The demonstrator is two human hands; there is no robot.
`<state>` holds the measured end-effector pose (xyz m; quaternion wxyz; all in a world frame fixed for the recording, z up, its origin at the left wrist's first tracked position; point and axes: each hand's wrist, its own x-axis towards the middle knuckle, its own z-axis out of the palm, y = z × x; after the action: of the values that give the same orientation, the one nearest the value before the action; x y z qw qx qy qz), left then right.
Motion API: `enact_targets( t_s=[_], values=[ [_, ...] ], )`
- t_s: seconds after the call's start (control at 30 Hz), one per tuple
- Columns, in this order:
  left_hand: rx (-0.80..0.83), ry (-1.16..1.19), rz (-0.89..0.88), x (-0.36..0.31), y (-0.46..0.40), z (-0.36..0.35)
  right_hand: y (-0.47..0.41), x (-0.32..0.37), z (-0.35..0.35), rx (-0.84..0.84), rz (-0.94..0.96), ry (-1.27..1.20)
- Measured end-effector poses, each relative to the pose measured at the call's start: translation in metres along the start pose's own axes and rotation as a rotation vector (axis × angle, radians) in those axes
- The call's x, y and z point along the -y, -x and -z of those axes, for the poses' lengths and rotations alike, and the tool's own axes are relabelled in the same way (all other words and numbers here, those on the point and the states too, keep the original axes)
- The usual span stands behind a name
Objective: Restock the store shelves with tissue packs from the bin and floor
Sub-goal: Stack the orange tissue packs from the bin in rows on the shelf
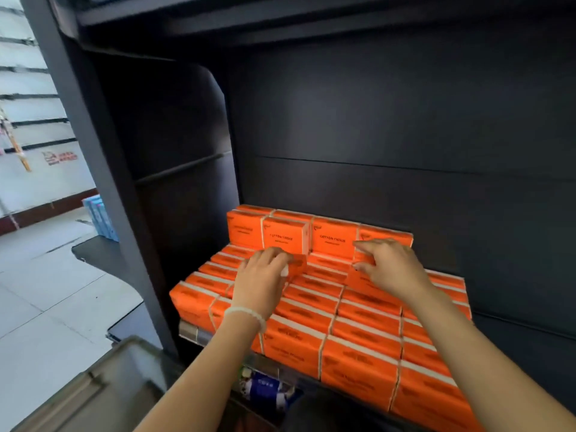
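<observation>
Orange tissue packs [314,310] fill the dark shelf [405,126] in flat rows toward 6 o'clock, with a second tier standing upright [335,236] at the back, toward 12 o'clock. Both hands work at the foot of that raised tier. The left hand [265,275], a pale bead bracelet [246,314] on its wrist, curls its fingers round the end of one pack [297,266]; the right hand [389,266] bends its fingers over the top edge of another pack [363,260] at about 1 o'clock from the left. Motion blur hides whether the right thumb closes underneath. A grey bin [103,381] sits at 7 o'clock, and blue packs [101,218] stand on the floor at 9 o'clock. I judge the risk to be the soft wrappers: pushing a pack in crooked could tip the standing tier forward, or a one-ended grip could let the pack sag and slip.
</observation>
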<state>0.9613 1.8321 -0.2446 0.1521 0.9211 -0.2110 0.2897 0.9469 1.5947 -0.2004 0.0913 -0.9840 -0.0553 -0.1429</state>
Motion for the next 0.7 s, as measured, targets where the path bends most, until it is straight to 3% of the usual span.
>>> enact_targets(
  t_s=[0.13,0.27,0.4,0.5,0.6,0.7],
  values=[
    [0.172,0.104,0.084,0.001,0.004,-0.024,-0.004,-0.011,-0.01,0.03,-0.025,-0.013],
    [0.182,0.181,0.178,0.002,0.006,-0.032,0.001,-0.019,-0.013,0.007,-0.057,0.0],
    [0.221,0.162,0.374,0.001,0.003,-0.035,0.006,-0.026,-0.012,0.016,-0.09,-0.005],
    [0.348,0.131,0.588,0.001,-0.007,-0.034,0.008,-0.03,-0.012,0.029,-0.122,-0.012],
    [0.447,0.283,0.689,-0.002,-0.016,-0.036,0.008,-0.033,-0.014,0.038,-0.122,-0.018],
    [0.414,0.438,0.741,-0.007,-0.022,-0.038,0.007,-0.034,-0.015,0.037,-0.109,-0.016]
  ],
)
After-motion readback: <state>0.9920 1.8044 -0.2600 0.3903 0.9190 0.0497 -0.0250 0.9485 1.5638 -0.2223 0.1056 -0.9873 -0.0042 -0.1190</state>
